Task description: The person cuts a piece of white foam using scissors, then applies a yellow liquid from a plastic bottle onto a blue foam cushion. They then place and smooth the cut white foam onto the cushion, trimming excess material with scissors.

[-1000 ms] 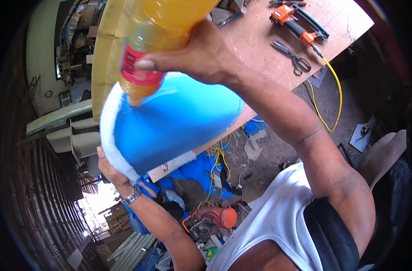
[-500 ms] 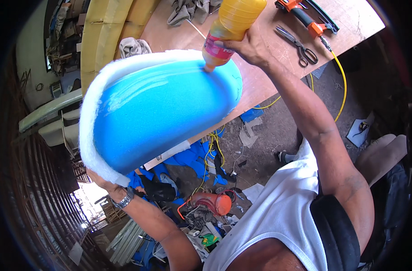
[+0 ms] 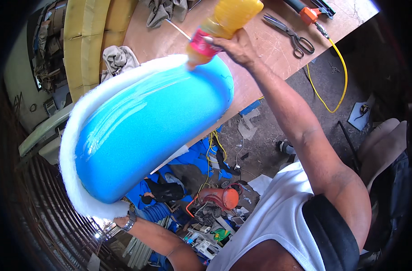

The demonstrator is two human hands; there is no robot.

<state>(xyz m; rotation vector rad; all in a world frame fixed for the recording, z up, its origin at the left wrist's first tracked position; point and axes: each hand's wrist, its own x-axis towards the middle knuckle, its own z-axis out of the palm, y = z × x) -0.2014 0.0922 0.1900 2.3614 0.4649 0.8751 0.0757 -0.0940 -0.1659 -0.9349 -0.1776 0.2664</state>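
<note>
My right hand is wrapped round a plastic bottle of yellow liquid with a pink label. The bottle tips neck down, its mouth at the far edge of a rounded blue foam pad. Wet, shiny streaks run along the pad's far side. A strip of fluffy white batting borders the pad on its far and left sides. My left hand, with a watch at the wrist, is at the batting's near end; its fingers are hidden beneath.
On the wooden table lie black-handled scissors, an orange air tool with a yellow hose, and grey cloth. Yellow foam sheets stand at left. An orange tank and blue scraps litter the floor.
The bottle in my right hand has moved left along the pad's far edge, and the wet streaks have grown. The pad's left end and my left hand sit lower in view.
</note>
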